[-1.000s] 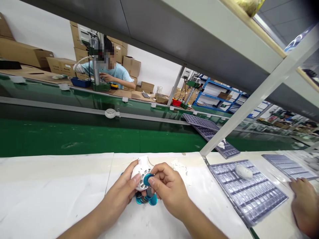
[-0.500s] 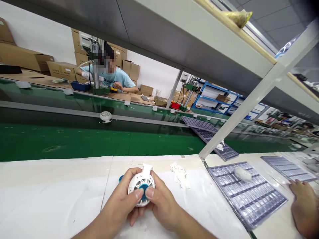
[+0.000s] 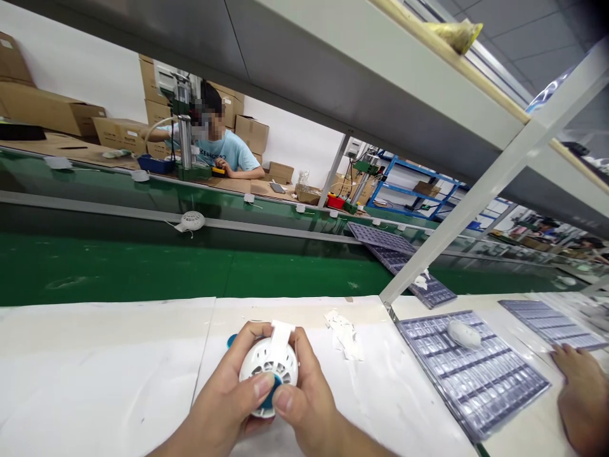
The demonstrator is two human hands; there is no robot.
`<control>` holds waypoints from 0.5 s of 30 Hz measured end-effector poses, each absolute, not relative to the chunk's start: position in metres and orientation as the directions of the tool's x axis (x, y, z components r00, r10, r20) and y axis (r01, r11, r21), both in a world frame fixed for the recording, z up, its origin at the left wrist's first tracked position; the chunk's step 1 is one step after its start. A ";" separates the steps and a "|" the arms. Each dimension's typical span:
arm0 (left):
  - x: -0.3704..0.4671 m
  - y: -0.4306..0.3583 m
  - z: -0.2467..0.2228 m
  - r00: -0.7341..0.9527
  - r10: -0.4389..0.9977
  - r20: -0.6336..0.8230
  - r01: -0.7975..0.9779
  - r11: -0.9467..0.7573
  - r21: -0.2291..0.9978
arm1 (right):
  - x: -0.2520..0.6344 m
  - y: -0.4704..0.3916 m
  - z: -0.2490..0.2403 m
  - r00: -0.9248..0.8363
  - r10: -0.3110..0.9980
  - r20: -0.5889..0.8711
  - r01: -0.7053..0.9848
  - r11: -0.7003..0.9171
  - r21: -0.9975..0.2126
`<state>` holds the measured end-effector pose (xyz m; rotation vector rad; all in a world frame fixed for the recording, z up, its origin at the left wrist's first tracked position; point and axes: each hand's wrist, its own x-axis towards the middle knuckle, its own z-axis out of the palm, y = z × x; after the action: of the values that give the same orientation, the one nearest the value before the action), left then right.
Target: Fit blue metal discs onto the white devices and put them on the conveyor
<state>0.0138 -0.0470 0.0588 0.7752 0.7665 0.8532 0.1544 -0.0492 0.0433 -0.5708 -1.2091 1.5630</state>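
Both my hands hold a white round fan housing (image 3: 259,357) with vent slots, low over the white-covered bench. A white tab (image 3: 281,336) sticks up from its top edge. My left hand (image 3: 226,397) wraps its left side, and my right hand (image 3: 311,397) wraps the right. Both thumbs press on the blue round disc (image 3: 271,395) in the middle of the housing, partly covering it. The fingers behind the housing are mostly hidden. Just beyond my left hand, a second blue piece (image 3: 231,341) lies on the bench, partly hidden.
White scraps (image 3: 346,336) lie right of my hands. Farther right is a clear compartmented tray (image 3: 476,381) with a white rounded part (image 3: 464,333) on it; another person's hand (image 3: 583,387) rests beyond. A slanted post (image 3: 451,219) rises ahead. A vented white part (image 3: 192,221) sits by the green conveyor (image 3: 166,270).
The housing has tilted and come slightly lower and nearer in my hands, thumbs still on the disc. By the conveyor, the vented part has shifted left; the small white pieces behind have shifted right.
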 end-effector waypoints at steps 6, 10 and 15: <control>0.015 -0.051 0.056 0.491 0.857 -0.158 -0.402 0.384 0.831 | 0.152 -0.054 0.045 -0.315 0.901 0.299 -0.452 0.135 -0.882; 0.016 -0.048 0.050 0.503 0.860 -0.082 -0.395 0.313 0.864 | 0.148 -0.056 0.041 -0.201 0.909 0.366 -0.370 0.276 -0.887; 0.016 -0.048 0.050 0.417 0.891 -0.179 -0.514 0.393 0.762 | 0.145 -0.055 0.033 -0.227 0.902 0.368 -0.354 0.275 -0.894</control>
<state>0.0165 -0.0483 0.0501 0.6849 0.6433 0.9734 0.1455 -0.0546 0.0329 -0.5755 -1.3092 1.2895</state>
